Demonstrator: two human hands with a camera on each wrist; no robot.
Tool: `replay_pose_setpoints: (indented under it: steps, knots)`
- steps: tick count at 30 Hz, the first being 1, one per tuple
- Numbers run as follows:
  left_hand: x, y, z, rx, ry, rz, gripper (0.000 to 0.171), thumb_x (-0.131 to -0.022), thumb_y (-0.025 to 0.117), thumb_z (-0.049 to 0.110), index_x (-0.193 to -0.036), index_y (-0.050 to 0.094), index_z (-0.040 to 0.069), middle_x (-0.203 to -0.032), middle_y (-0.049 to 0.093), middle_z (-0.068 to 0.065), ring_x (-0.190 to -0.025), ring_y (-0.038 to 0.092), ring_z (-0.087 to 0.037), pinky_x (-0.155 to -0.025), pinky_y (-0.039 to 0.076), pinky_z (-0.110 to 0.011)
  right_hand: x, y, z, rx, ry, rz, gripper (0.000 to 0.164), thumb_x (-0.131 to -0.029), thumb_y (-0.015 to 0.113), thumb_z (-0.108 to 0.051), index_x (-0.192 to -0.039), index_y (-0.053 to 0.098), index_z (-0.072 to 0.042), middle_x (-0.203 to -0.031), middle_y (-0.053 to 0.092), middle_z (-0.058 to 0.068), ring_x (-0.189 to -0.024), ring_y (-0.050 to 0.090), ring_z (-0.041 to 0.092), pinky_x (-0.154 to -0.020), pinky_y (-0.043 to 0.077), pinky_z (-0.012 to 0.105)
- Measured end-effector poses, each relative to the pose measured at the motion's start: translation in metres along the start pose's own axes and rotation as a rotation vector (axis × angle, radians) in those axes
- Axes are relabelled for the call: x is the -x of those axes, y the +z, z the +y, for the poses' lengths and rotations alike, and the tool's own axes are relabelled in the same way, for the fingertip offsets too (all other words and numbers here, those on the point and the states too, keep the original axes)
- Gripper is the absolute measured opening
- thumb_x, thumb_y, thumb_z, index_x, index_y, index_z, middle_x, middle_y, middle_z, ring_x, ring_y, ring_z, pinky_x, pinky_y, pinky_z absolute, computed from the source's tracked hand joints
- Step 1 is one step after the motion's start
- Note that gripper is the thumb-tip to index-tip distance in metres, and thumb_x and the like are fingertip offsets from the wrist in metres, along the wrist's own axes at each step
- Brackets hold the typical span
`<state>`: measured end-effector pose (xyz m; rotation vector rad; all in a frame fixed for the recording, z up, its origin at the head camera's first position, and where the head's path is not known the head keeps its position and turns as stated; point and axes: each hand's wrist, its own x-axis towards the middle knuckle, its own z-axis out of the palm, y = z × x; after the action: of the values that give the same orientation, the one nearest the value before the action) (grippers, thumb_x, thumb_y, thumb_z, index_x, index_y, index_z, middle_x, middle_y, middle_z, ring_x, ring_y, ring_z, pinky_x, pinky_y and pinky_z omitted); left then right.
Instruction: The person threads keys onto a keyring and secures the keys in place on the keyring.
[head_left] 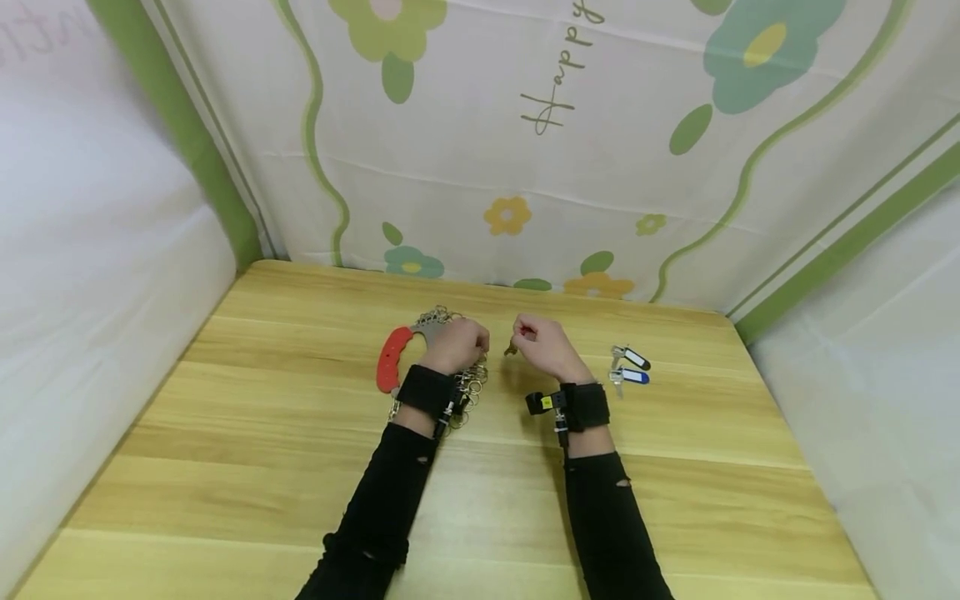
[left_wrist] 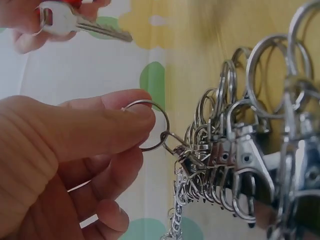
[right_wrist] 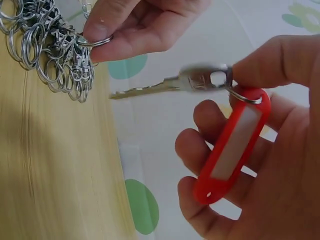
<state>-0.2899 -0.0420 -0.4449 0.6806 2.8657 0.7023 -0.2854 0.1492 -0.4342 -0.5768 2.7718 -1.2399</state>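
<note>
- So, the left hand (head_left: 456,343) has a small metal ring (left_wrist: 168,121) pinched between thumb and finger. My read: holding it out like that gets this one loop clear of its neighbours.
- That ring hooks onto a clasp at the edge of a cluster of rings and clasps (left_wrist: 245,152). The red handle (head_left: 390,362) rests on the wooden table (head_left: 487,508) by the left hand. Honestly, the hand and wrist strap cover too much for me to say how the handle joins the cluster.
- The right hand (head_left: 551,346) grips a key (right_wrist: 192,80) by its head, probably to leave the blade free. It sticks out toward the left hand's side, near the ring but not touching.
- The key's red tag (right_wrist: 232,142) lies against the curled fingers, which likely stops it dangling.
- Two more keys lie off to the right on the table, one with a dark tag (head_left: 637,359), one with a blue tag (head_left: 636,377), apart from both hands.
</note>
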Motion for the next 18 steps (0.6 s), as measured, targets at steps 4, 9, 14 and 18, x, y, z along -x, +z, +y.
replay_pose_setpoints:
  steps: [4, 9, 14, 18]
  knots:
    - [0.000, 0.003, 0.001, -0.023, 0.011, 0.003, 0.024, -0.088, 0.055, -0.004, -0.090, 0.075, 0.011, -0.092, 0.068, -0.002, -0.086, 0.062, -0.019, -0.078, 0.049, -0.034, 0.001, 0.001, 0.000, -0.041, -0.045, 0.002, 0.012, -0.091, 0.054, -0.011, -0.082, 0.062, -0.011, -0.085, 0.060, 0.002, -0.080, 0.054, 0.020, -0.076, 0.043, 0.039]
    - [-0.001, 0.006, 0.002, -0.042, 0.011, 0.004, 0.026, -0.090, 0.054, -0.003, -0.089, 0.074, 0.012, -0.089, 0.067, -0.001, -0.079, 0.061, -0.016, -0.071, 0.048, -0.030, -0.003, 0.003, 0.000, -0.138, -0.020, 0.051, 0.010, -0.090, 0.058, -0.011, -0.085, 0.067, -0.010, -0.094, 0.062, 0.002, -0.098, 0.056, 0.020, -0.096, 0.037, 0.045]
    - [-0.001, 0.006, 0.003, -0.033, 0.018, 0.014, 0.023, -0.092, 0.053, -0.002, -0.086, 0.072, 0.010, -0.079, 0.063, 0.000, -0.067, 0.052, -0.014, -0.068, 0.042, -0.029, -0.008, 0.006, 0.001, -0.295, 0.056, 0.093, 0.013, -0.092, 0.057, -0.012, -0.087, 0.066, -0.006, -0.098, 0.064, 0.013, -0.094, 0.061, 0.028, -0.086, 0.044, 0.047]
    - [0.000, 0.002, 0.002, -0.009, -0.004, 0.015, 0.019, -0.093, 0.054, 0.000, -0.092, 0.071, 0.009, -0.084, 0.064, -0.003, -0.070, 0.055, -0.016, -0.070, 0.043, -0.029, -0.013, 0.011, 0.000, -0.390, 0.117, 0.079, 0.021, -0.095, 0.051, -0.015, -0.085, 0.061, 0.000, -0.097, 0.065, 0.017, -0.088, 0.061, 0.031, -0.086, 0.043, 0.053]
